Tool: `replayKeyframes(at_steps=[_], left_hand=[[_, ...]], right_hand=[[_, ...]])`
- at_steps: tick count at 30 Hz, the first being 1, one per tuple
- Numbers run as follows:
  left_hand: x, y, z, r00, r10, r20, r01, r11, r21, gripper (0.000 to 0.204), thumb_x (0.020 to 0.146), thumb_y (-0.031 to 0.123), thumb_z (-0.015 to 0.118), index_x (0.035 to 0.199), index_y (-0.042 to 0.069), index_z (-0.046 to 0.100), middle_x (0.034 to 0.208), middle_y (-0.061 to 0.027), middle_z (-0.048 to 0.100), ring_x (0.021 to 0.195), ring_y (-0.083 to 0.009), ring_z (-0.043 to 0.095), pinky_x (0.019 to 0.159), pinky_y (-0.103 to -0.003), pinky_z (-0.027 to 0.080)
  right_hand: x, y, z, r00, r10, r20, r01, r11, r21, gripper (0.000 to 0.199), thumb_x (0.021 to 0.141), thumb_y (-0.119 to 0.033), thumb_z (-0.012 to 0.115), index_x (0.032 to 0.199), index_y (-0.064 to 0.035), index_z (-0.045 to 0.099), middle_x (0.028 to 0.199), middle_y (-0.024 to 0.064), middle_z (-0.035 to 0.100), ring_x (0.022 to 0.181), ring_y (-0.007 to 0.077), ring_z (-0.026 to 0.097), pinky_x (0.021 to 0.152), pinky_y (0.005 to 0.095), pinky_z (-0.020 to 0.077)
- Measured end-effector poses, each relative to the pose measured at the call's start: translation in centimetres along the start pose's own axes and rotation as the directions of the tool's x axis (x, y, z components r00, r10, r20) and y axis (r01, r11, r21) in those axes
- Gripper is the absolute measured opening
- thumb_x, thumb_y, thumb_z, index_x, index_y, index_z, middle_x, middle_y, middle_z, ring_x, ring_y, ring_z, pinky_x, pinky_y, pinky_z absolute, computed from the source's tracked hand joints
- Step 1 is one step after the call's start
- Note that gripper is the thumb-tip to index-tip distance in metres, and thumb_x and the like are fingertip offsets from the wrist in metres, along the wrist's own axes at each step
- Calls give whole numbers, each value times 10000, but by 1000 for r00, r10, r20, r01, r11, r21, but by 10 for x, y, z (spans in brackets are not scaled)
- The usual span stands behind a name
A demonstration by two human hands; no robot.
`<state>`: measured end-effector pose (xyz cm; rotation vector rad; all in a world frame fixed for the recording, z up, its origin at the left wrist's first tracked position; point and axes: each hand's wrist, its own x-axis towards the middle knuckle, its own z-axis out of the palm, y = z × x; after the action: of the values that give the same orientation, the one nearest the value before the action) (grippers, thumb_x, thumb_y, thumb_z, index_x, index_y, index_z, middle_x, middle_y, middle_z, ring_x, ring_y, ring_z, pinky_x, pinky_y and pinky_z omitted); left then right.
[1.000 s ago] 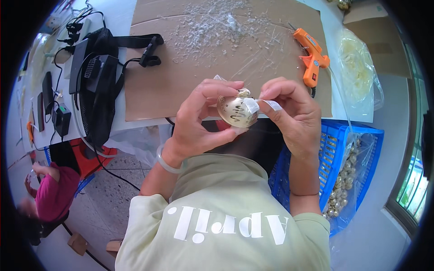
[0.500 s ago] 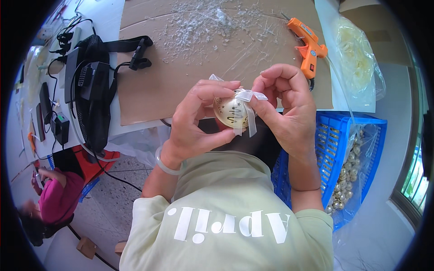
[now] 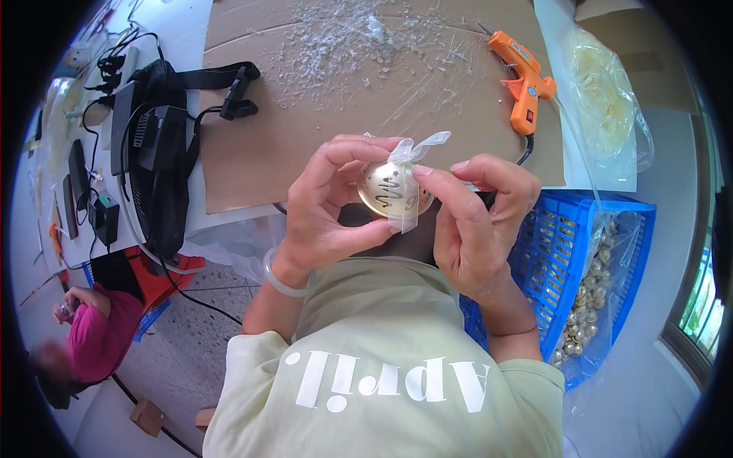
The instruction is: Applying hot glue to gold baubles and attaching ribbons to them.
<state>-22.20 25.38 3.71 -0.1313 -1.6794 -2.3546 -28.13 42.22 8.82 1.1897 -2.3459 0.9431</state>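
Observation:
My left hand (image 3: 324, 198) is closed around a gold bauble (image 3: 382, 192), fingers along its top and thumb at its lower edge. Dark line drawings and small stars decorate the bauble. A sheer white ribbon (image 3: 406, 155) is tied in a bow at its top, with a tail hanging down over the front. With fingers apart, my right hand (image 3: 485, 221) rests one fingertip against the ribbon just below the bow and grips nothing.
An orange glue gun (image 3: 524, 84) lies on the cardboard sheet (image 3: 252, 145), near scattered glue scraps (image 3: 366, 38). Blue baskets (image 3: 553, 252) at my right hold gold baubles (image 3: 584, 305). A black strapped device (image 3: 156, 137) lies left. Another person (image 3: 99, 328) sits far left.
My right hand has let go of the ribbon and dropped lower, one fingertip now against it. The bow's loose end now points up and right. The bauble has turned slightly in my left hand.

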Motion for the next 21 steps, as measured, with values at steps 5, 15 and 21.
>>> replayKeyframes(at_steps=[5,15,21], left_hand=[[2,-1,-1,999,21,29,-21,1000,6,584,650,-54,720,1180,-37,476,1241,-204,501,1157,-300,549,975,-386,470],[0,-2,-5,997,39,67,-42,999,34,606,663,-74,750,1198,-36,468,1266,-200,487,1170,-237,530,905,-315,533],[-3,0,-7,996,56,62,-59,997,52,603,660,-80,746,1195,-37,471,1270,-197,485,1178,-238,527,911,-315,529]], right_hand=[[4,-3,2,998,45,35,-45,999,4,382,758,91,591,1055,-130,687,1018,59,477,934,209,436,769,285,373],[4,-4,2,996,69,51,-70,997,20,381,768,83,592,1062,-141,684,1030,53,470,941,212,428,763,285,373],[3,-8,5,996,67,62,-70,997,40,393,770,86,589,1070,-152,678,1039,59,465,947,216,427,751,287,378]])
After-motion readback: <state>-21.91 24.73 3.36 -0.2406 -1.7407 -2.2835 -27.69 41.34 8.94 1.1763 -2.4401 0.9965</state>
